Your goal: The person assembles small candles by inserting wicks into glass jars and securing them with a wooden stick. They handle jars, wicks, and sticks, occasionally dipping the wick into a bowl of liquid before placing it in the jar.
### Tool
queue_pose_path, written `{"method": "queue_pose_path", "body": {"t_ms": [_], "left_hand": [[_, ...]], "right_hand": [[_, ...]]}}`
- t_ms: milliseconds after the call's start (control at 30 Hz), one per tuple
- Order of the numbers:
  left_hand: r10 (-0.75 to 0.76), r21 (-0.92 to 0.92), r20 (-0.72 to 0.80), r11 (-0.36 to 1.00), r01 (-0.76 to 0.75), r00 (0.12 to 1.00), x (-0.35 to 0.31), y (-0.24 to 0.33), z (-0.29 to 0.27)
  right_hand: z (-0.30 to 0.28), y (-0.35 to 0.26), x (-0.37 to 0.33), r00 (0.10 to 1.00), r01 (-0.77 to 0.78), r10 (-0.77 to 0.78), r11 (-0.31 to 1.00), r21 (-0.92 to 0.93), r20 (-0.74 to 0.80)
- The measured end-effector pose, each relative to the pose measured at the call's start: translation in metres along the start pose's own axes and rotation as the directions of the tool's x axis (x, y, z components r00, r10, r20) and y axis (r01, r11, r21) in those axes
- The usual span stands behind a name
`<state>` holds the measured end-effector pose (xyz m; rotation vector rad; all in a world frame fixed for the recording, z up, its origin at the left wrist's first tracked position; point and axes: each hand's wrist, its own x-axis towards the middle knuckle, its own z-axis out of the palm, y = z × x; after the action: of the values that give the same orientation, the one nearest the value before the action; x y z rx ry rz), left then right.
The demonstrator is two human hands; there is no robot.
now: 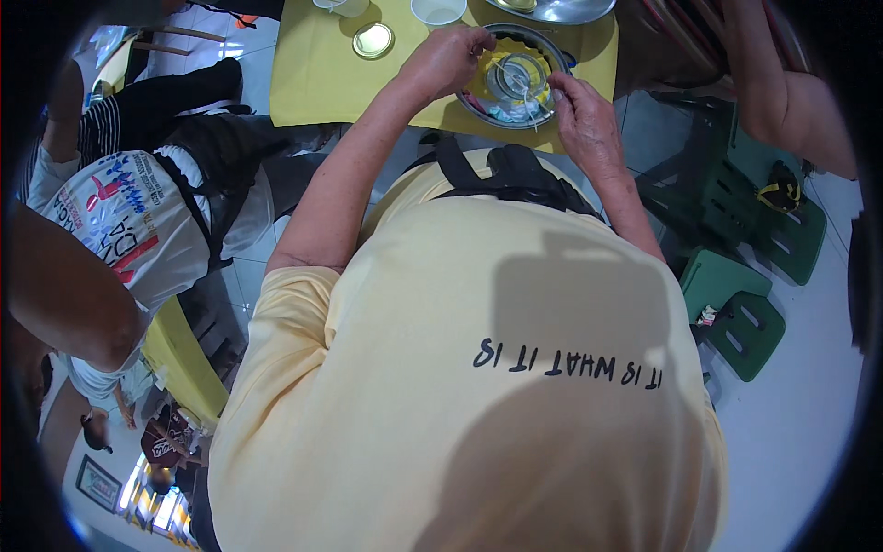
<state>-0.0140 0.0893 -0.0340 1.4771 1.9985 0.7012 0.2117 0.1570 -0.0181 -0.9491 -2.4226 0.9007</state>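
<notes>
A round dark-rimmed basin (466, 96) stands near the front edge of the yellow-covered table. Inside it, a clear glass jar (515, 75) sits among yellow material and crumpled pale blue and white scraps (515, 112). Thin white strands (526, 89) cross the jar. My left hand (448, 63) is over the basin's left rim, fingers closed together; what they pinch is hidden. At the right rim my right hand (587, 121) has its thumb and fingers pinched beside the end of a white strand; its exact hold is too small to make out.
On the yellow tablecloth (322, 83) lie a gold jar lid (372, 40), a white bowl (439, 10) and a steel tray (575, 9). Green plastic chairs (750, 331) stand at the right. Another person's arm (782, 101) is there; people sit at the left, one carrying a backpack (216, 156).
</notes>
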Motion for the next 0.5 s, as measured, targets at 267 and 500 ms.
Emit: {"method": "queue_pose_path", "body": {"t_ms": [267,500], "left_hand": [[0.053,0.113,-0.02,0.992,-0.05,0.998,-0.006,0.012,-0.007],[0.344,0.34,-0.027,0.886,-0.315,0.939,-0.012,0.044,-0.009]], "right_hand": [[0.001,-0.004,-0.002,0.987,-0.007,0.028,0.991,-0.133,0.157],[0.0,0.003,0.007,0.995,-0.062,0.057,0.997,0.054,0.086]]}}
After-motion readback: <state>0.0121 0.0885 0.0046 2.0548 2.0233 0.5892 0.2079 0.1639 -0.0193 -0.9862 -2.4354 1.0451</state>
